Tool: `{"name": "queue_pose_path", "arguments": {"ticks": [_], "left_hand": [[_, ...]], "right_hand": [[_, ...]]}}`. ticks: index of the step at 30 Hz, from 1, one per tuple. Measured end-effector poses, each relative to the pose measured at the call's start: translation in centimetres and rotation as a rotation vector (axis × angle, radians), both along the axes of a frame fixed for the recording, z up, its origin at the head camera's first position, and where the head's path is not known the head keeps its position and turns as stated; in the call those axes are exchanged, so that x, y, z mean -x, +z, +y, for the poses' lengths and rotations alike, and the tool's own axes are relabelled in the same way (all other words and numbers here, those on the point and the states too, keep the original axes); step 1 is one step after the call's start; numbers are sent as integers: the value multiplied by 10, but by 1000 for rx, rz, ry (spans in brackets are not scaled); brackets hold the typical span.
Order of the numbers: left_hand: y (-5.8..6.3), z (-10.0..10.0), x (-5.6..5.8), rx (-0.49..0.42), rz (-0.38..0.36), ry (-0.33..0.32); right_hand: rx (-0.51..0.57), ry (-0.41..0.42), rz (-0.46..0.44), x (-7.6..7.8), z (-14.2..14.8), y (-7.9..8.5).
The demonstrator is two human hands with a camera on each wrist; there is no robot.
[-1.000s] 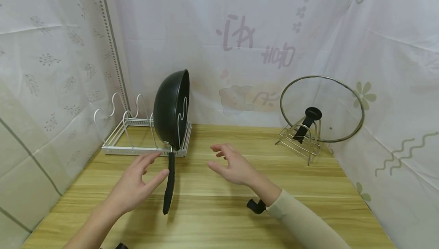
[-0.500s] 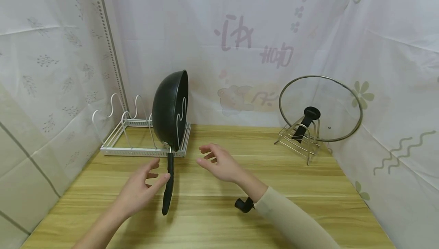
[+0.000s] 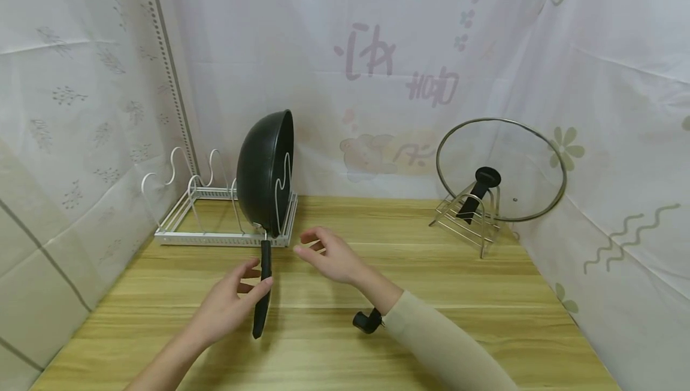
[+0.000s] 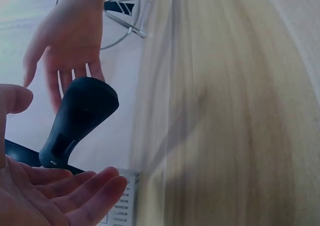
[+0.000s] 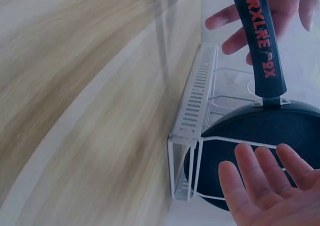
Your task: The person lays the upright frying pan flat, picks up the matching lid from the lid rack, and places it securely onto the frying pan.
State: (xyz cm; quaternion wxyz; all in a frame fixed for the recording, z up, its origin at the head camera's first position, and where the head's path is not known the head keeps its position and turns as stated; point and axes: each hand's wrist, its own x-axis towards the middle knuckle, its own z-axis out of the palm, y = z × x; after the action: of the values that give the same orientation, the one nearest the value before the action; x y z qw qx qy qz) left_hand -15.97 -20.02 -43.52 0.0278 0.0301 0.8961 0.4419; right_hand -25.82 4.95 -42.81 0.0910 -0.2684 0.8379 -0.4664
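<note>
A black wok (image 3: 259, 175) stands on its side in the right end of a white wire pan rack (image 3: 215, 239), its opening turned right. Its black handle (image 3: 261, 313) points toward me over the wooden table; red lettering marks the handle (image 5: 261, 41) in the right wrist view. My left hand (image 3: 226, 310) is at the handle's left side, thumb overlapping it in the head view. Relaxed, spread fingers of that left hand (image 4: 60, 198) lie just beneath the handle (image 4: 77, 118) in the left wrist view. My right hand (image 3: 333, 257), loosely bent and holding nothing, hovers right of the handle.
A glass lid (image 3: 530, 166) with a black knob leans in a small metal stand (image 3: 458, 232) at the back right. Patterned curtains (image 3: 323, 32) hang behind and at both sides. A black curved piece (image 3: 366, 321) shows by my right sleeve.
My right hand has moved left toward the wok handle. My left hand has shifted slightly right and nearer me, its thumb now across the handle in view. Wok and lid stay put.
</note>
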Motion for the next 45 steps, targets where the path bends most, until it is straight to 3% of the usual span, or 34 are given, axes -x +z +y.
{"name": "queue_pose_path", "arguments": {"ticks": [7, 12, 20, 32, 38, 45], "left_hand": [[-3, 4, 1, -20, -41, -1], [-4, 7, 2, -66, -70, 14], [-6, 9, 3, -325, -223, 21], [-10, 12, 0, -553, -368, -77], [-14, 12, -2, -596, -443, -92], [-17, 11, 0, -632, -477, -152]], "right_hand": [[46, -11, -53, 0, -14, -3], [180, -1, -182, 2, -24, -6], [362, -52, -398, 9, -41, -9], [499, -40, -646, 15, -64, -17], [520, -16, -749, 13, -80, -20], [596, 33, -852, 10, -97, -23]]}}
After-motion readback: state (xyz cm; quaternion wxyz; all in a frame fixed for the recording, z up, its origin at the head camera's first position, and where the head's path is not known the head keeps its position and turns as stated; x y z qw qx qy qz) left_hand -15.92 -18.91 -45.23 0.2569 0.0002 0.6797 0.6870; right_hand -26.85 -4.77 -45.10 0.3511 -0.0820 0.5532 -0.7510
